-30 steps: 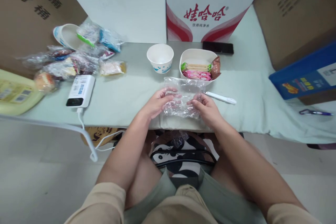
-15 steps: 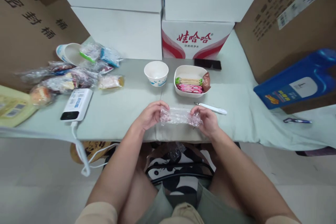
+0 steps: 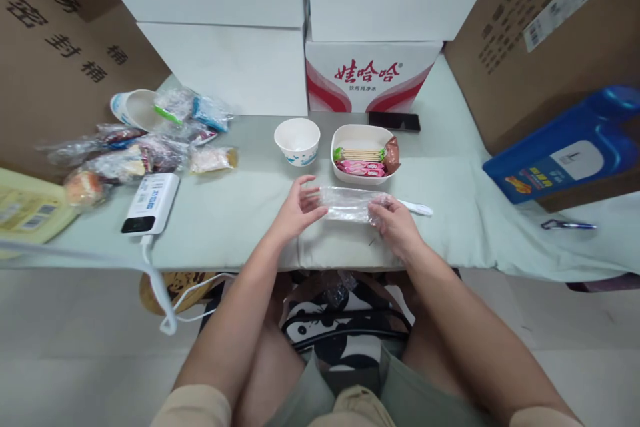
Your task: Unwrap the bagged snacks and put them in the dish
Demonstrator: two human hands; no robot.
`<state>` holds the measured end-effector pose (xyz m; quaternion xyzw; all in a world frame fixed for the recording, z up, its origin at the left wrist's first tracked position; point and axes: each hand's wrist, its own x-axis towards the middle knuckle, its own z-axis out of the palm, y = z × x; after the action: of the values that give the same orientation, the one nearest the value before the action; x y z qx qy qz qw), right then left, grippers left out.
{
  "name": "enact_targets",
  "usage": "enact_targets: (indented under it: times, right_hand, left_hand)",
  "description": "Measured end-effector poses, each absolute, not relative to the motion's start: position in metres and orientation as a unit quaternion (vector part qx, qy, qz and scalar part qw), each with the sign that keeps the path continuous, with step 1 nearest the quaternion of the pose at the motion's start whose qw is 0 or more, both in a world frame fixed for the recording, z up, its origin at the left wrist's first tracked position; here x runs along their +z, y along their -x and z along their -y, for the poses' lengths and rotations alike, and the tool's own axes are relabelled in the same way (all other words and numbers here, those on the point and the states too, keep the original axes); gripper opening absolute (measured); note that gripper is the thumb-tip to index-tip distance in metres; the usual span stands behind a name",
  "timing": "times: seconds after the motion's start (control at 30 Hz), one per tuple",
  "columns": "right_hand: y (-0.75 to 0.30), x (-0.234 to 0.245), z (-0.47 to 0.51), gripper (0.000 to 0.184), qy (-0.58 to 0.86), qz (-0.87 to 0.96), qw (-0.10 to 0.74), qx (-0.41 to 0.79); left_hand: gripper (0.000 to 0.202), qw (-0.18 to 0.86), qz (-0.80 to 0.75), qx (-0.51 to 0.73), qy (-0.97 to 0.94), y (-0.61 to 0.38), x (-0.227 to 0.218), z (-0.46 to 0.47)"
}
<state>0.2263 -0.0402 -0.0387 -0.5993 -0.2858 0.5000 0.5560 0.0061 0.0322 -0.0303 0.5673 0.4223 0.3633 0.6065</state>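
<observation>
A crinkled clear plastic wrapper [image 3: 346,204] stretches above the front of the table between my hands. My right hand [image 3: 395,221] pinches its right end. At the left end my left hand [image 3: 299,209] has its fingers apart, thumb close to the film; whether it touches is hard to tell. Behind the wrapper stand a white paper bowl [image 3: 297,138] with a blue pattern and a white square bowl [image 3: 343,138] holding pink packets [image 3: 361,167], thin sticks with green ends [image 3: 361,154] and a brown packet [image 3: 392,155]. A white-handled tool [image 3: 418,207] lies partly behind my right hand.
Wrapped snacks [image 3: 120,159] and a tipped paper cup [image 3: 135,110] lie at left, near a white power bank [image 3: 153,203] with a cable. A phone [image 3: 394,121] rests before the white boxes [image 3: 370,73]. At right are a blue bottle [image 3: 565,147] and a pen [image 3: 569,224].
My left hand's fingers have opened from their pinch on the wrapper's left end. The wrapper has spread flatter and risen slightly, with my right hand still gripping it.
</observation>
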Motion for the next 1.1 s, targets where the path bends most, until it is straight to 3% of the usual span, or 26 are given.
enact_targets:
  times: [0.1,0.17,0.27,0.33,0.4,0.5,0.77,0.9,1.1]
  right_hand:
    - [-0.226,-0.036,0.045,0.021,0.63,0.365,0.57,0.382]
    - [-0.222,-0.033,0.05,0.016,0.625,0.448,0.558,0.311]
    - [-0.211,-0.031,0.059,0.015,0.585,0.539,0.53,0.295]
    - [-0.203,-0.032,0.062,0.017,0.555,0.545,0.516,0.359]
    - [-0.198,-0.033,0.063,0.021,0.522,0.522,0.516,0.435]
    - [-0.194,-0.035,0.06,0.029,0.504,0.491,0.523,0.481]
    - [-0.198,-0.045,0.052,0.041,0.602,0.4,0.556,0.41]
    - [-0.199,-0.043,0.054,0.049,0.555,0.428,0.533,0.475]
    - [-0.195,-0.043,0.06,0.037,0.596,0.381,0.549,0.445]
  left_hand:
    - [0.026,0.522,-0.468,0.378,-0.605,-0.011,-0.03,-0.026]
    - [0.021,0.497,-0.461,0.355,-0.643,-0.017,-0.03,-0.019]
    - [0.047,0.509,-0.398,0.347,-0.68,-0.03,-0.033,-0.009]
    - [0.068,0.56,-0.351,0.339,-0.669,-0.037,-0.037,-0.004]
    - [0.075,0.617,-0.319,0.333,-0.638,-0.042,-0.04,-0.002]
    - [0.073,0.658,-0.322,0.356,-0.581,-0.045,-0.043,0.001]
    - [0.058,0.728,-0.355,0.389,-0.44,-0.047,-0.038,0.002]
    - [0.049,0.69,-0.365,0.373,-0.502,-0.048,-0.037,0.001]
    - [0.055,0.707,-0.332,0.33,-0.531,-0.048,-0.039,-0.001]
